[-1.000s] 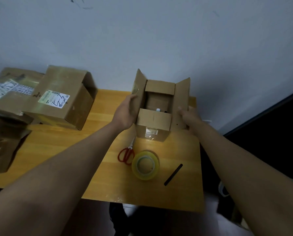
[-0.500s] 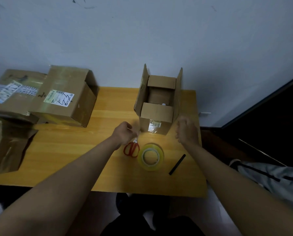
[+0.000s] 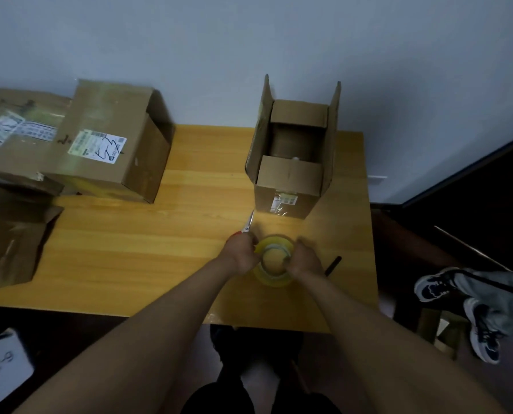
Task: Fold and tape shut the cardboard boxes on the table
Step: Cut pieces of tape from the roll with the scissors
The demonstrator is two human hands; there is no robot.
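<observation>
Here, wooden yellow surface (image 3: 159,252). Far right end: small brown cardboard box (image 3: 288,177), side flaps upright, untaped. Near edge: yellowish clear tape roll (image 3: 274,277), clamped on both sides by left hand (image 3: 242,253) and right hand (image 3: 304,259), fingers curled round rim. Red-handled scissors (image 3: 247,227) just beside left hand.

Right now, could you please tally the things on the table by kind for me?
Cardboard boxes: 4 (open box, labelled box, taped box, crumpled box)
Tape rolls: 1
Scissors: 1
Black pens: 1
Total: 7
</observation>
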